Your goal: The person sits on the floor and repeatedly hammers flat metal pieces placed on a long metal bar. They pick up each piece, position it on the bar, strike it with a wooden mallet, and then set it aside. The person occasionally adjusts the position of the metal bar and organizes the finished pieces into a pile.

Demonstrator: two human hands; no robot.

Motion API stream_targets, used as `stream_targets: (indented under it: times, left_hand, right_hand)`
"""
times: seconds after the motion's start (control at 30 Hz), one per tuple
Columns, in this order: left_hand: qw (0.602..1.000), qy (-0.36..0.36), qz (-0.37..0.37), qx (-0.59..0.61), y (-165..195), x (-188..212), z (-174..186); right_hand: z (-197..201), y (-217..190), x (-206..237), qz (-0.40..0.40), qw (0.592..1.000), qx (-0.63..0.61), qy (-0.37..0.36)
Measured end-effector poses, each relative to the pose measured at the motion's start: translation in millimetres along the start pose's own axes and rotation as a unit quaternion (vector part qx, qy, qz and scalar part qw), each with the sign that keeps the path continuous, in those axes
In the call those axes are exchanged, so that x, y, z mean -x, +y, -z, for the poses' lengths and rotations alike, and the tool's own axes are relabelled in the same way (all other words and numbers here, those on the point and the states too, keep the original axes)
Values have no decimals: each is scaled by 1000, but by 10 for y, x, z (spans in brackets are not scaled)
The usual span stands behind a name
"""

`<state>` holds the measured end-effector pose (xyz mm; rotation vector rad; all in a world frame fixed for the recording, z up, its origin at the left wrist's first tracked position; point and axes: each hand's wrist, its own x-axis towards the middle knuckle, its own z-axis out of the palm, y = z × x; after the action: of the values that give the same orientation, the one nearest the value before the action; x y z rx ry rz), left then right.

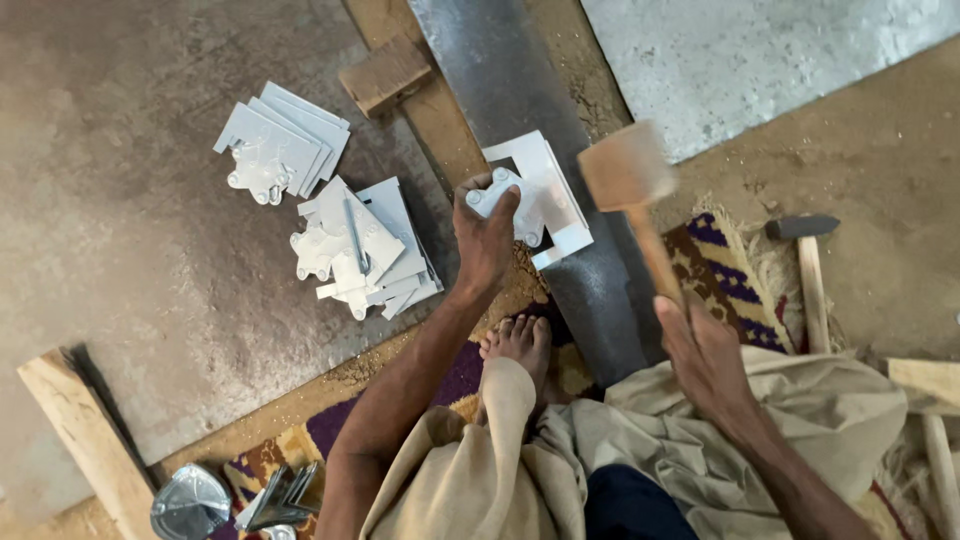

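Left hand (487,232): fingers closed on a cut metal piece (535,200), pressing it flat on a steel bar (520,140). Right hand (705,360): fingers gripping a mallet (628,170), its head blurred, apparently raised beside the piece. Similar pieces stacked (355,250) on floor, left.

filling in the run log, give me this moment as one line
left hand: pins metal piece on steel bar | right hand: grips mallet, raised | beside: cut-piece stacks, hammer
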<state>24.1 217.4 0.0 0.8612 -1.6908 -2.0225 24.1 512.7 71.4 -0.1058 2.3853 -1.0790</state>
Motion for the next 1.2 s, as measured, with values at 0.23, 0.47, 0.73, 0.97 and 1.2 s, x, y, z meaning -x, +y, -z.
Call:
stream_targets:
  times: [0.23,0.47,0.73,0.97,1.2]
  left_hand:
    - [999,29,10,-45,65,25,-51]
    - [994,-39,102,-21,281,55,28]
    - [997,-59,28,-46,-17,-10,-223]
    - [996,-67,-18,-48,92,-37,-280]
    - [994,-66,44,-81,75,-70,-301]
  right_hand:
    - [-8,250,97,88,989,118,-19]
    - [10,258,153,-93,984,-152,-19]
    - [308,207,41,51,947,-315,31]
    - [238,145,-129,-110,973,-174,-101]
    - [197,-27,-199,97,966,-236,48]
